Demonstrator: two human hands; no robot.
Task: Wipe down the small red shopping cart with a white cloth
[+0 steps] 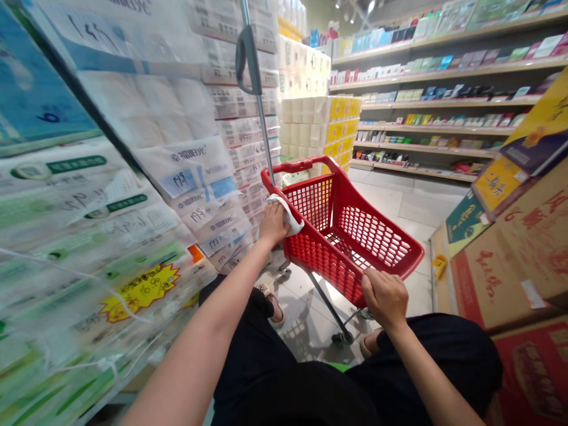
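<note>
In the head view a red plastic shopping cart (373, 228) stands before me, its lattice basket mounted on a grey metal frame with wheels. My left hand (274, 223) presses a white cloth (293, 222) against the cart's upper rim, near the handle end. The cloth drapes over the rim and shows on both sides of the fingers. Further along the same side, my right hand (385, 297) grips the rim with its fingers curled over the edge. I see nothing inside the basket except its perforated floor.
Wrapped tissue packs (190, 195) are stacked high at the left. A grey pole with a handle (251, 62) rises behind the cart. Cardboard boxes (510, 254) line the right side. Shelves of small packaged goods (435, 94) stand at the back, beyond a tiled floor (412, 207).
</note>
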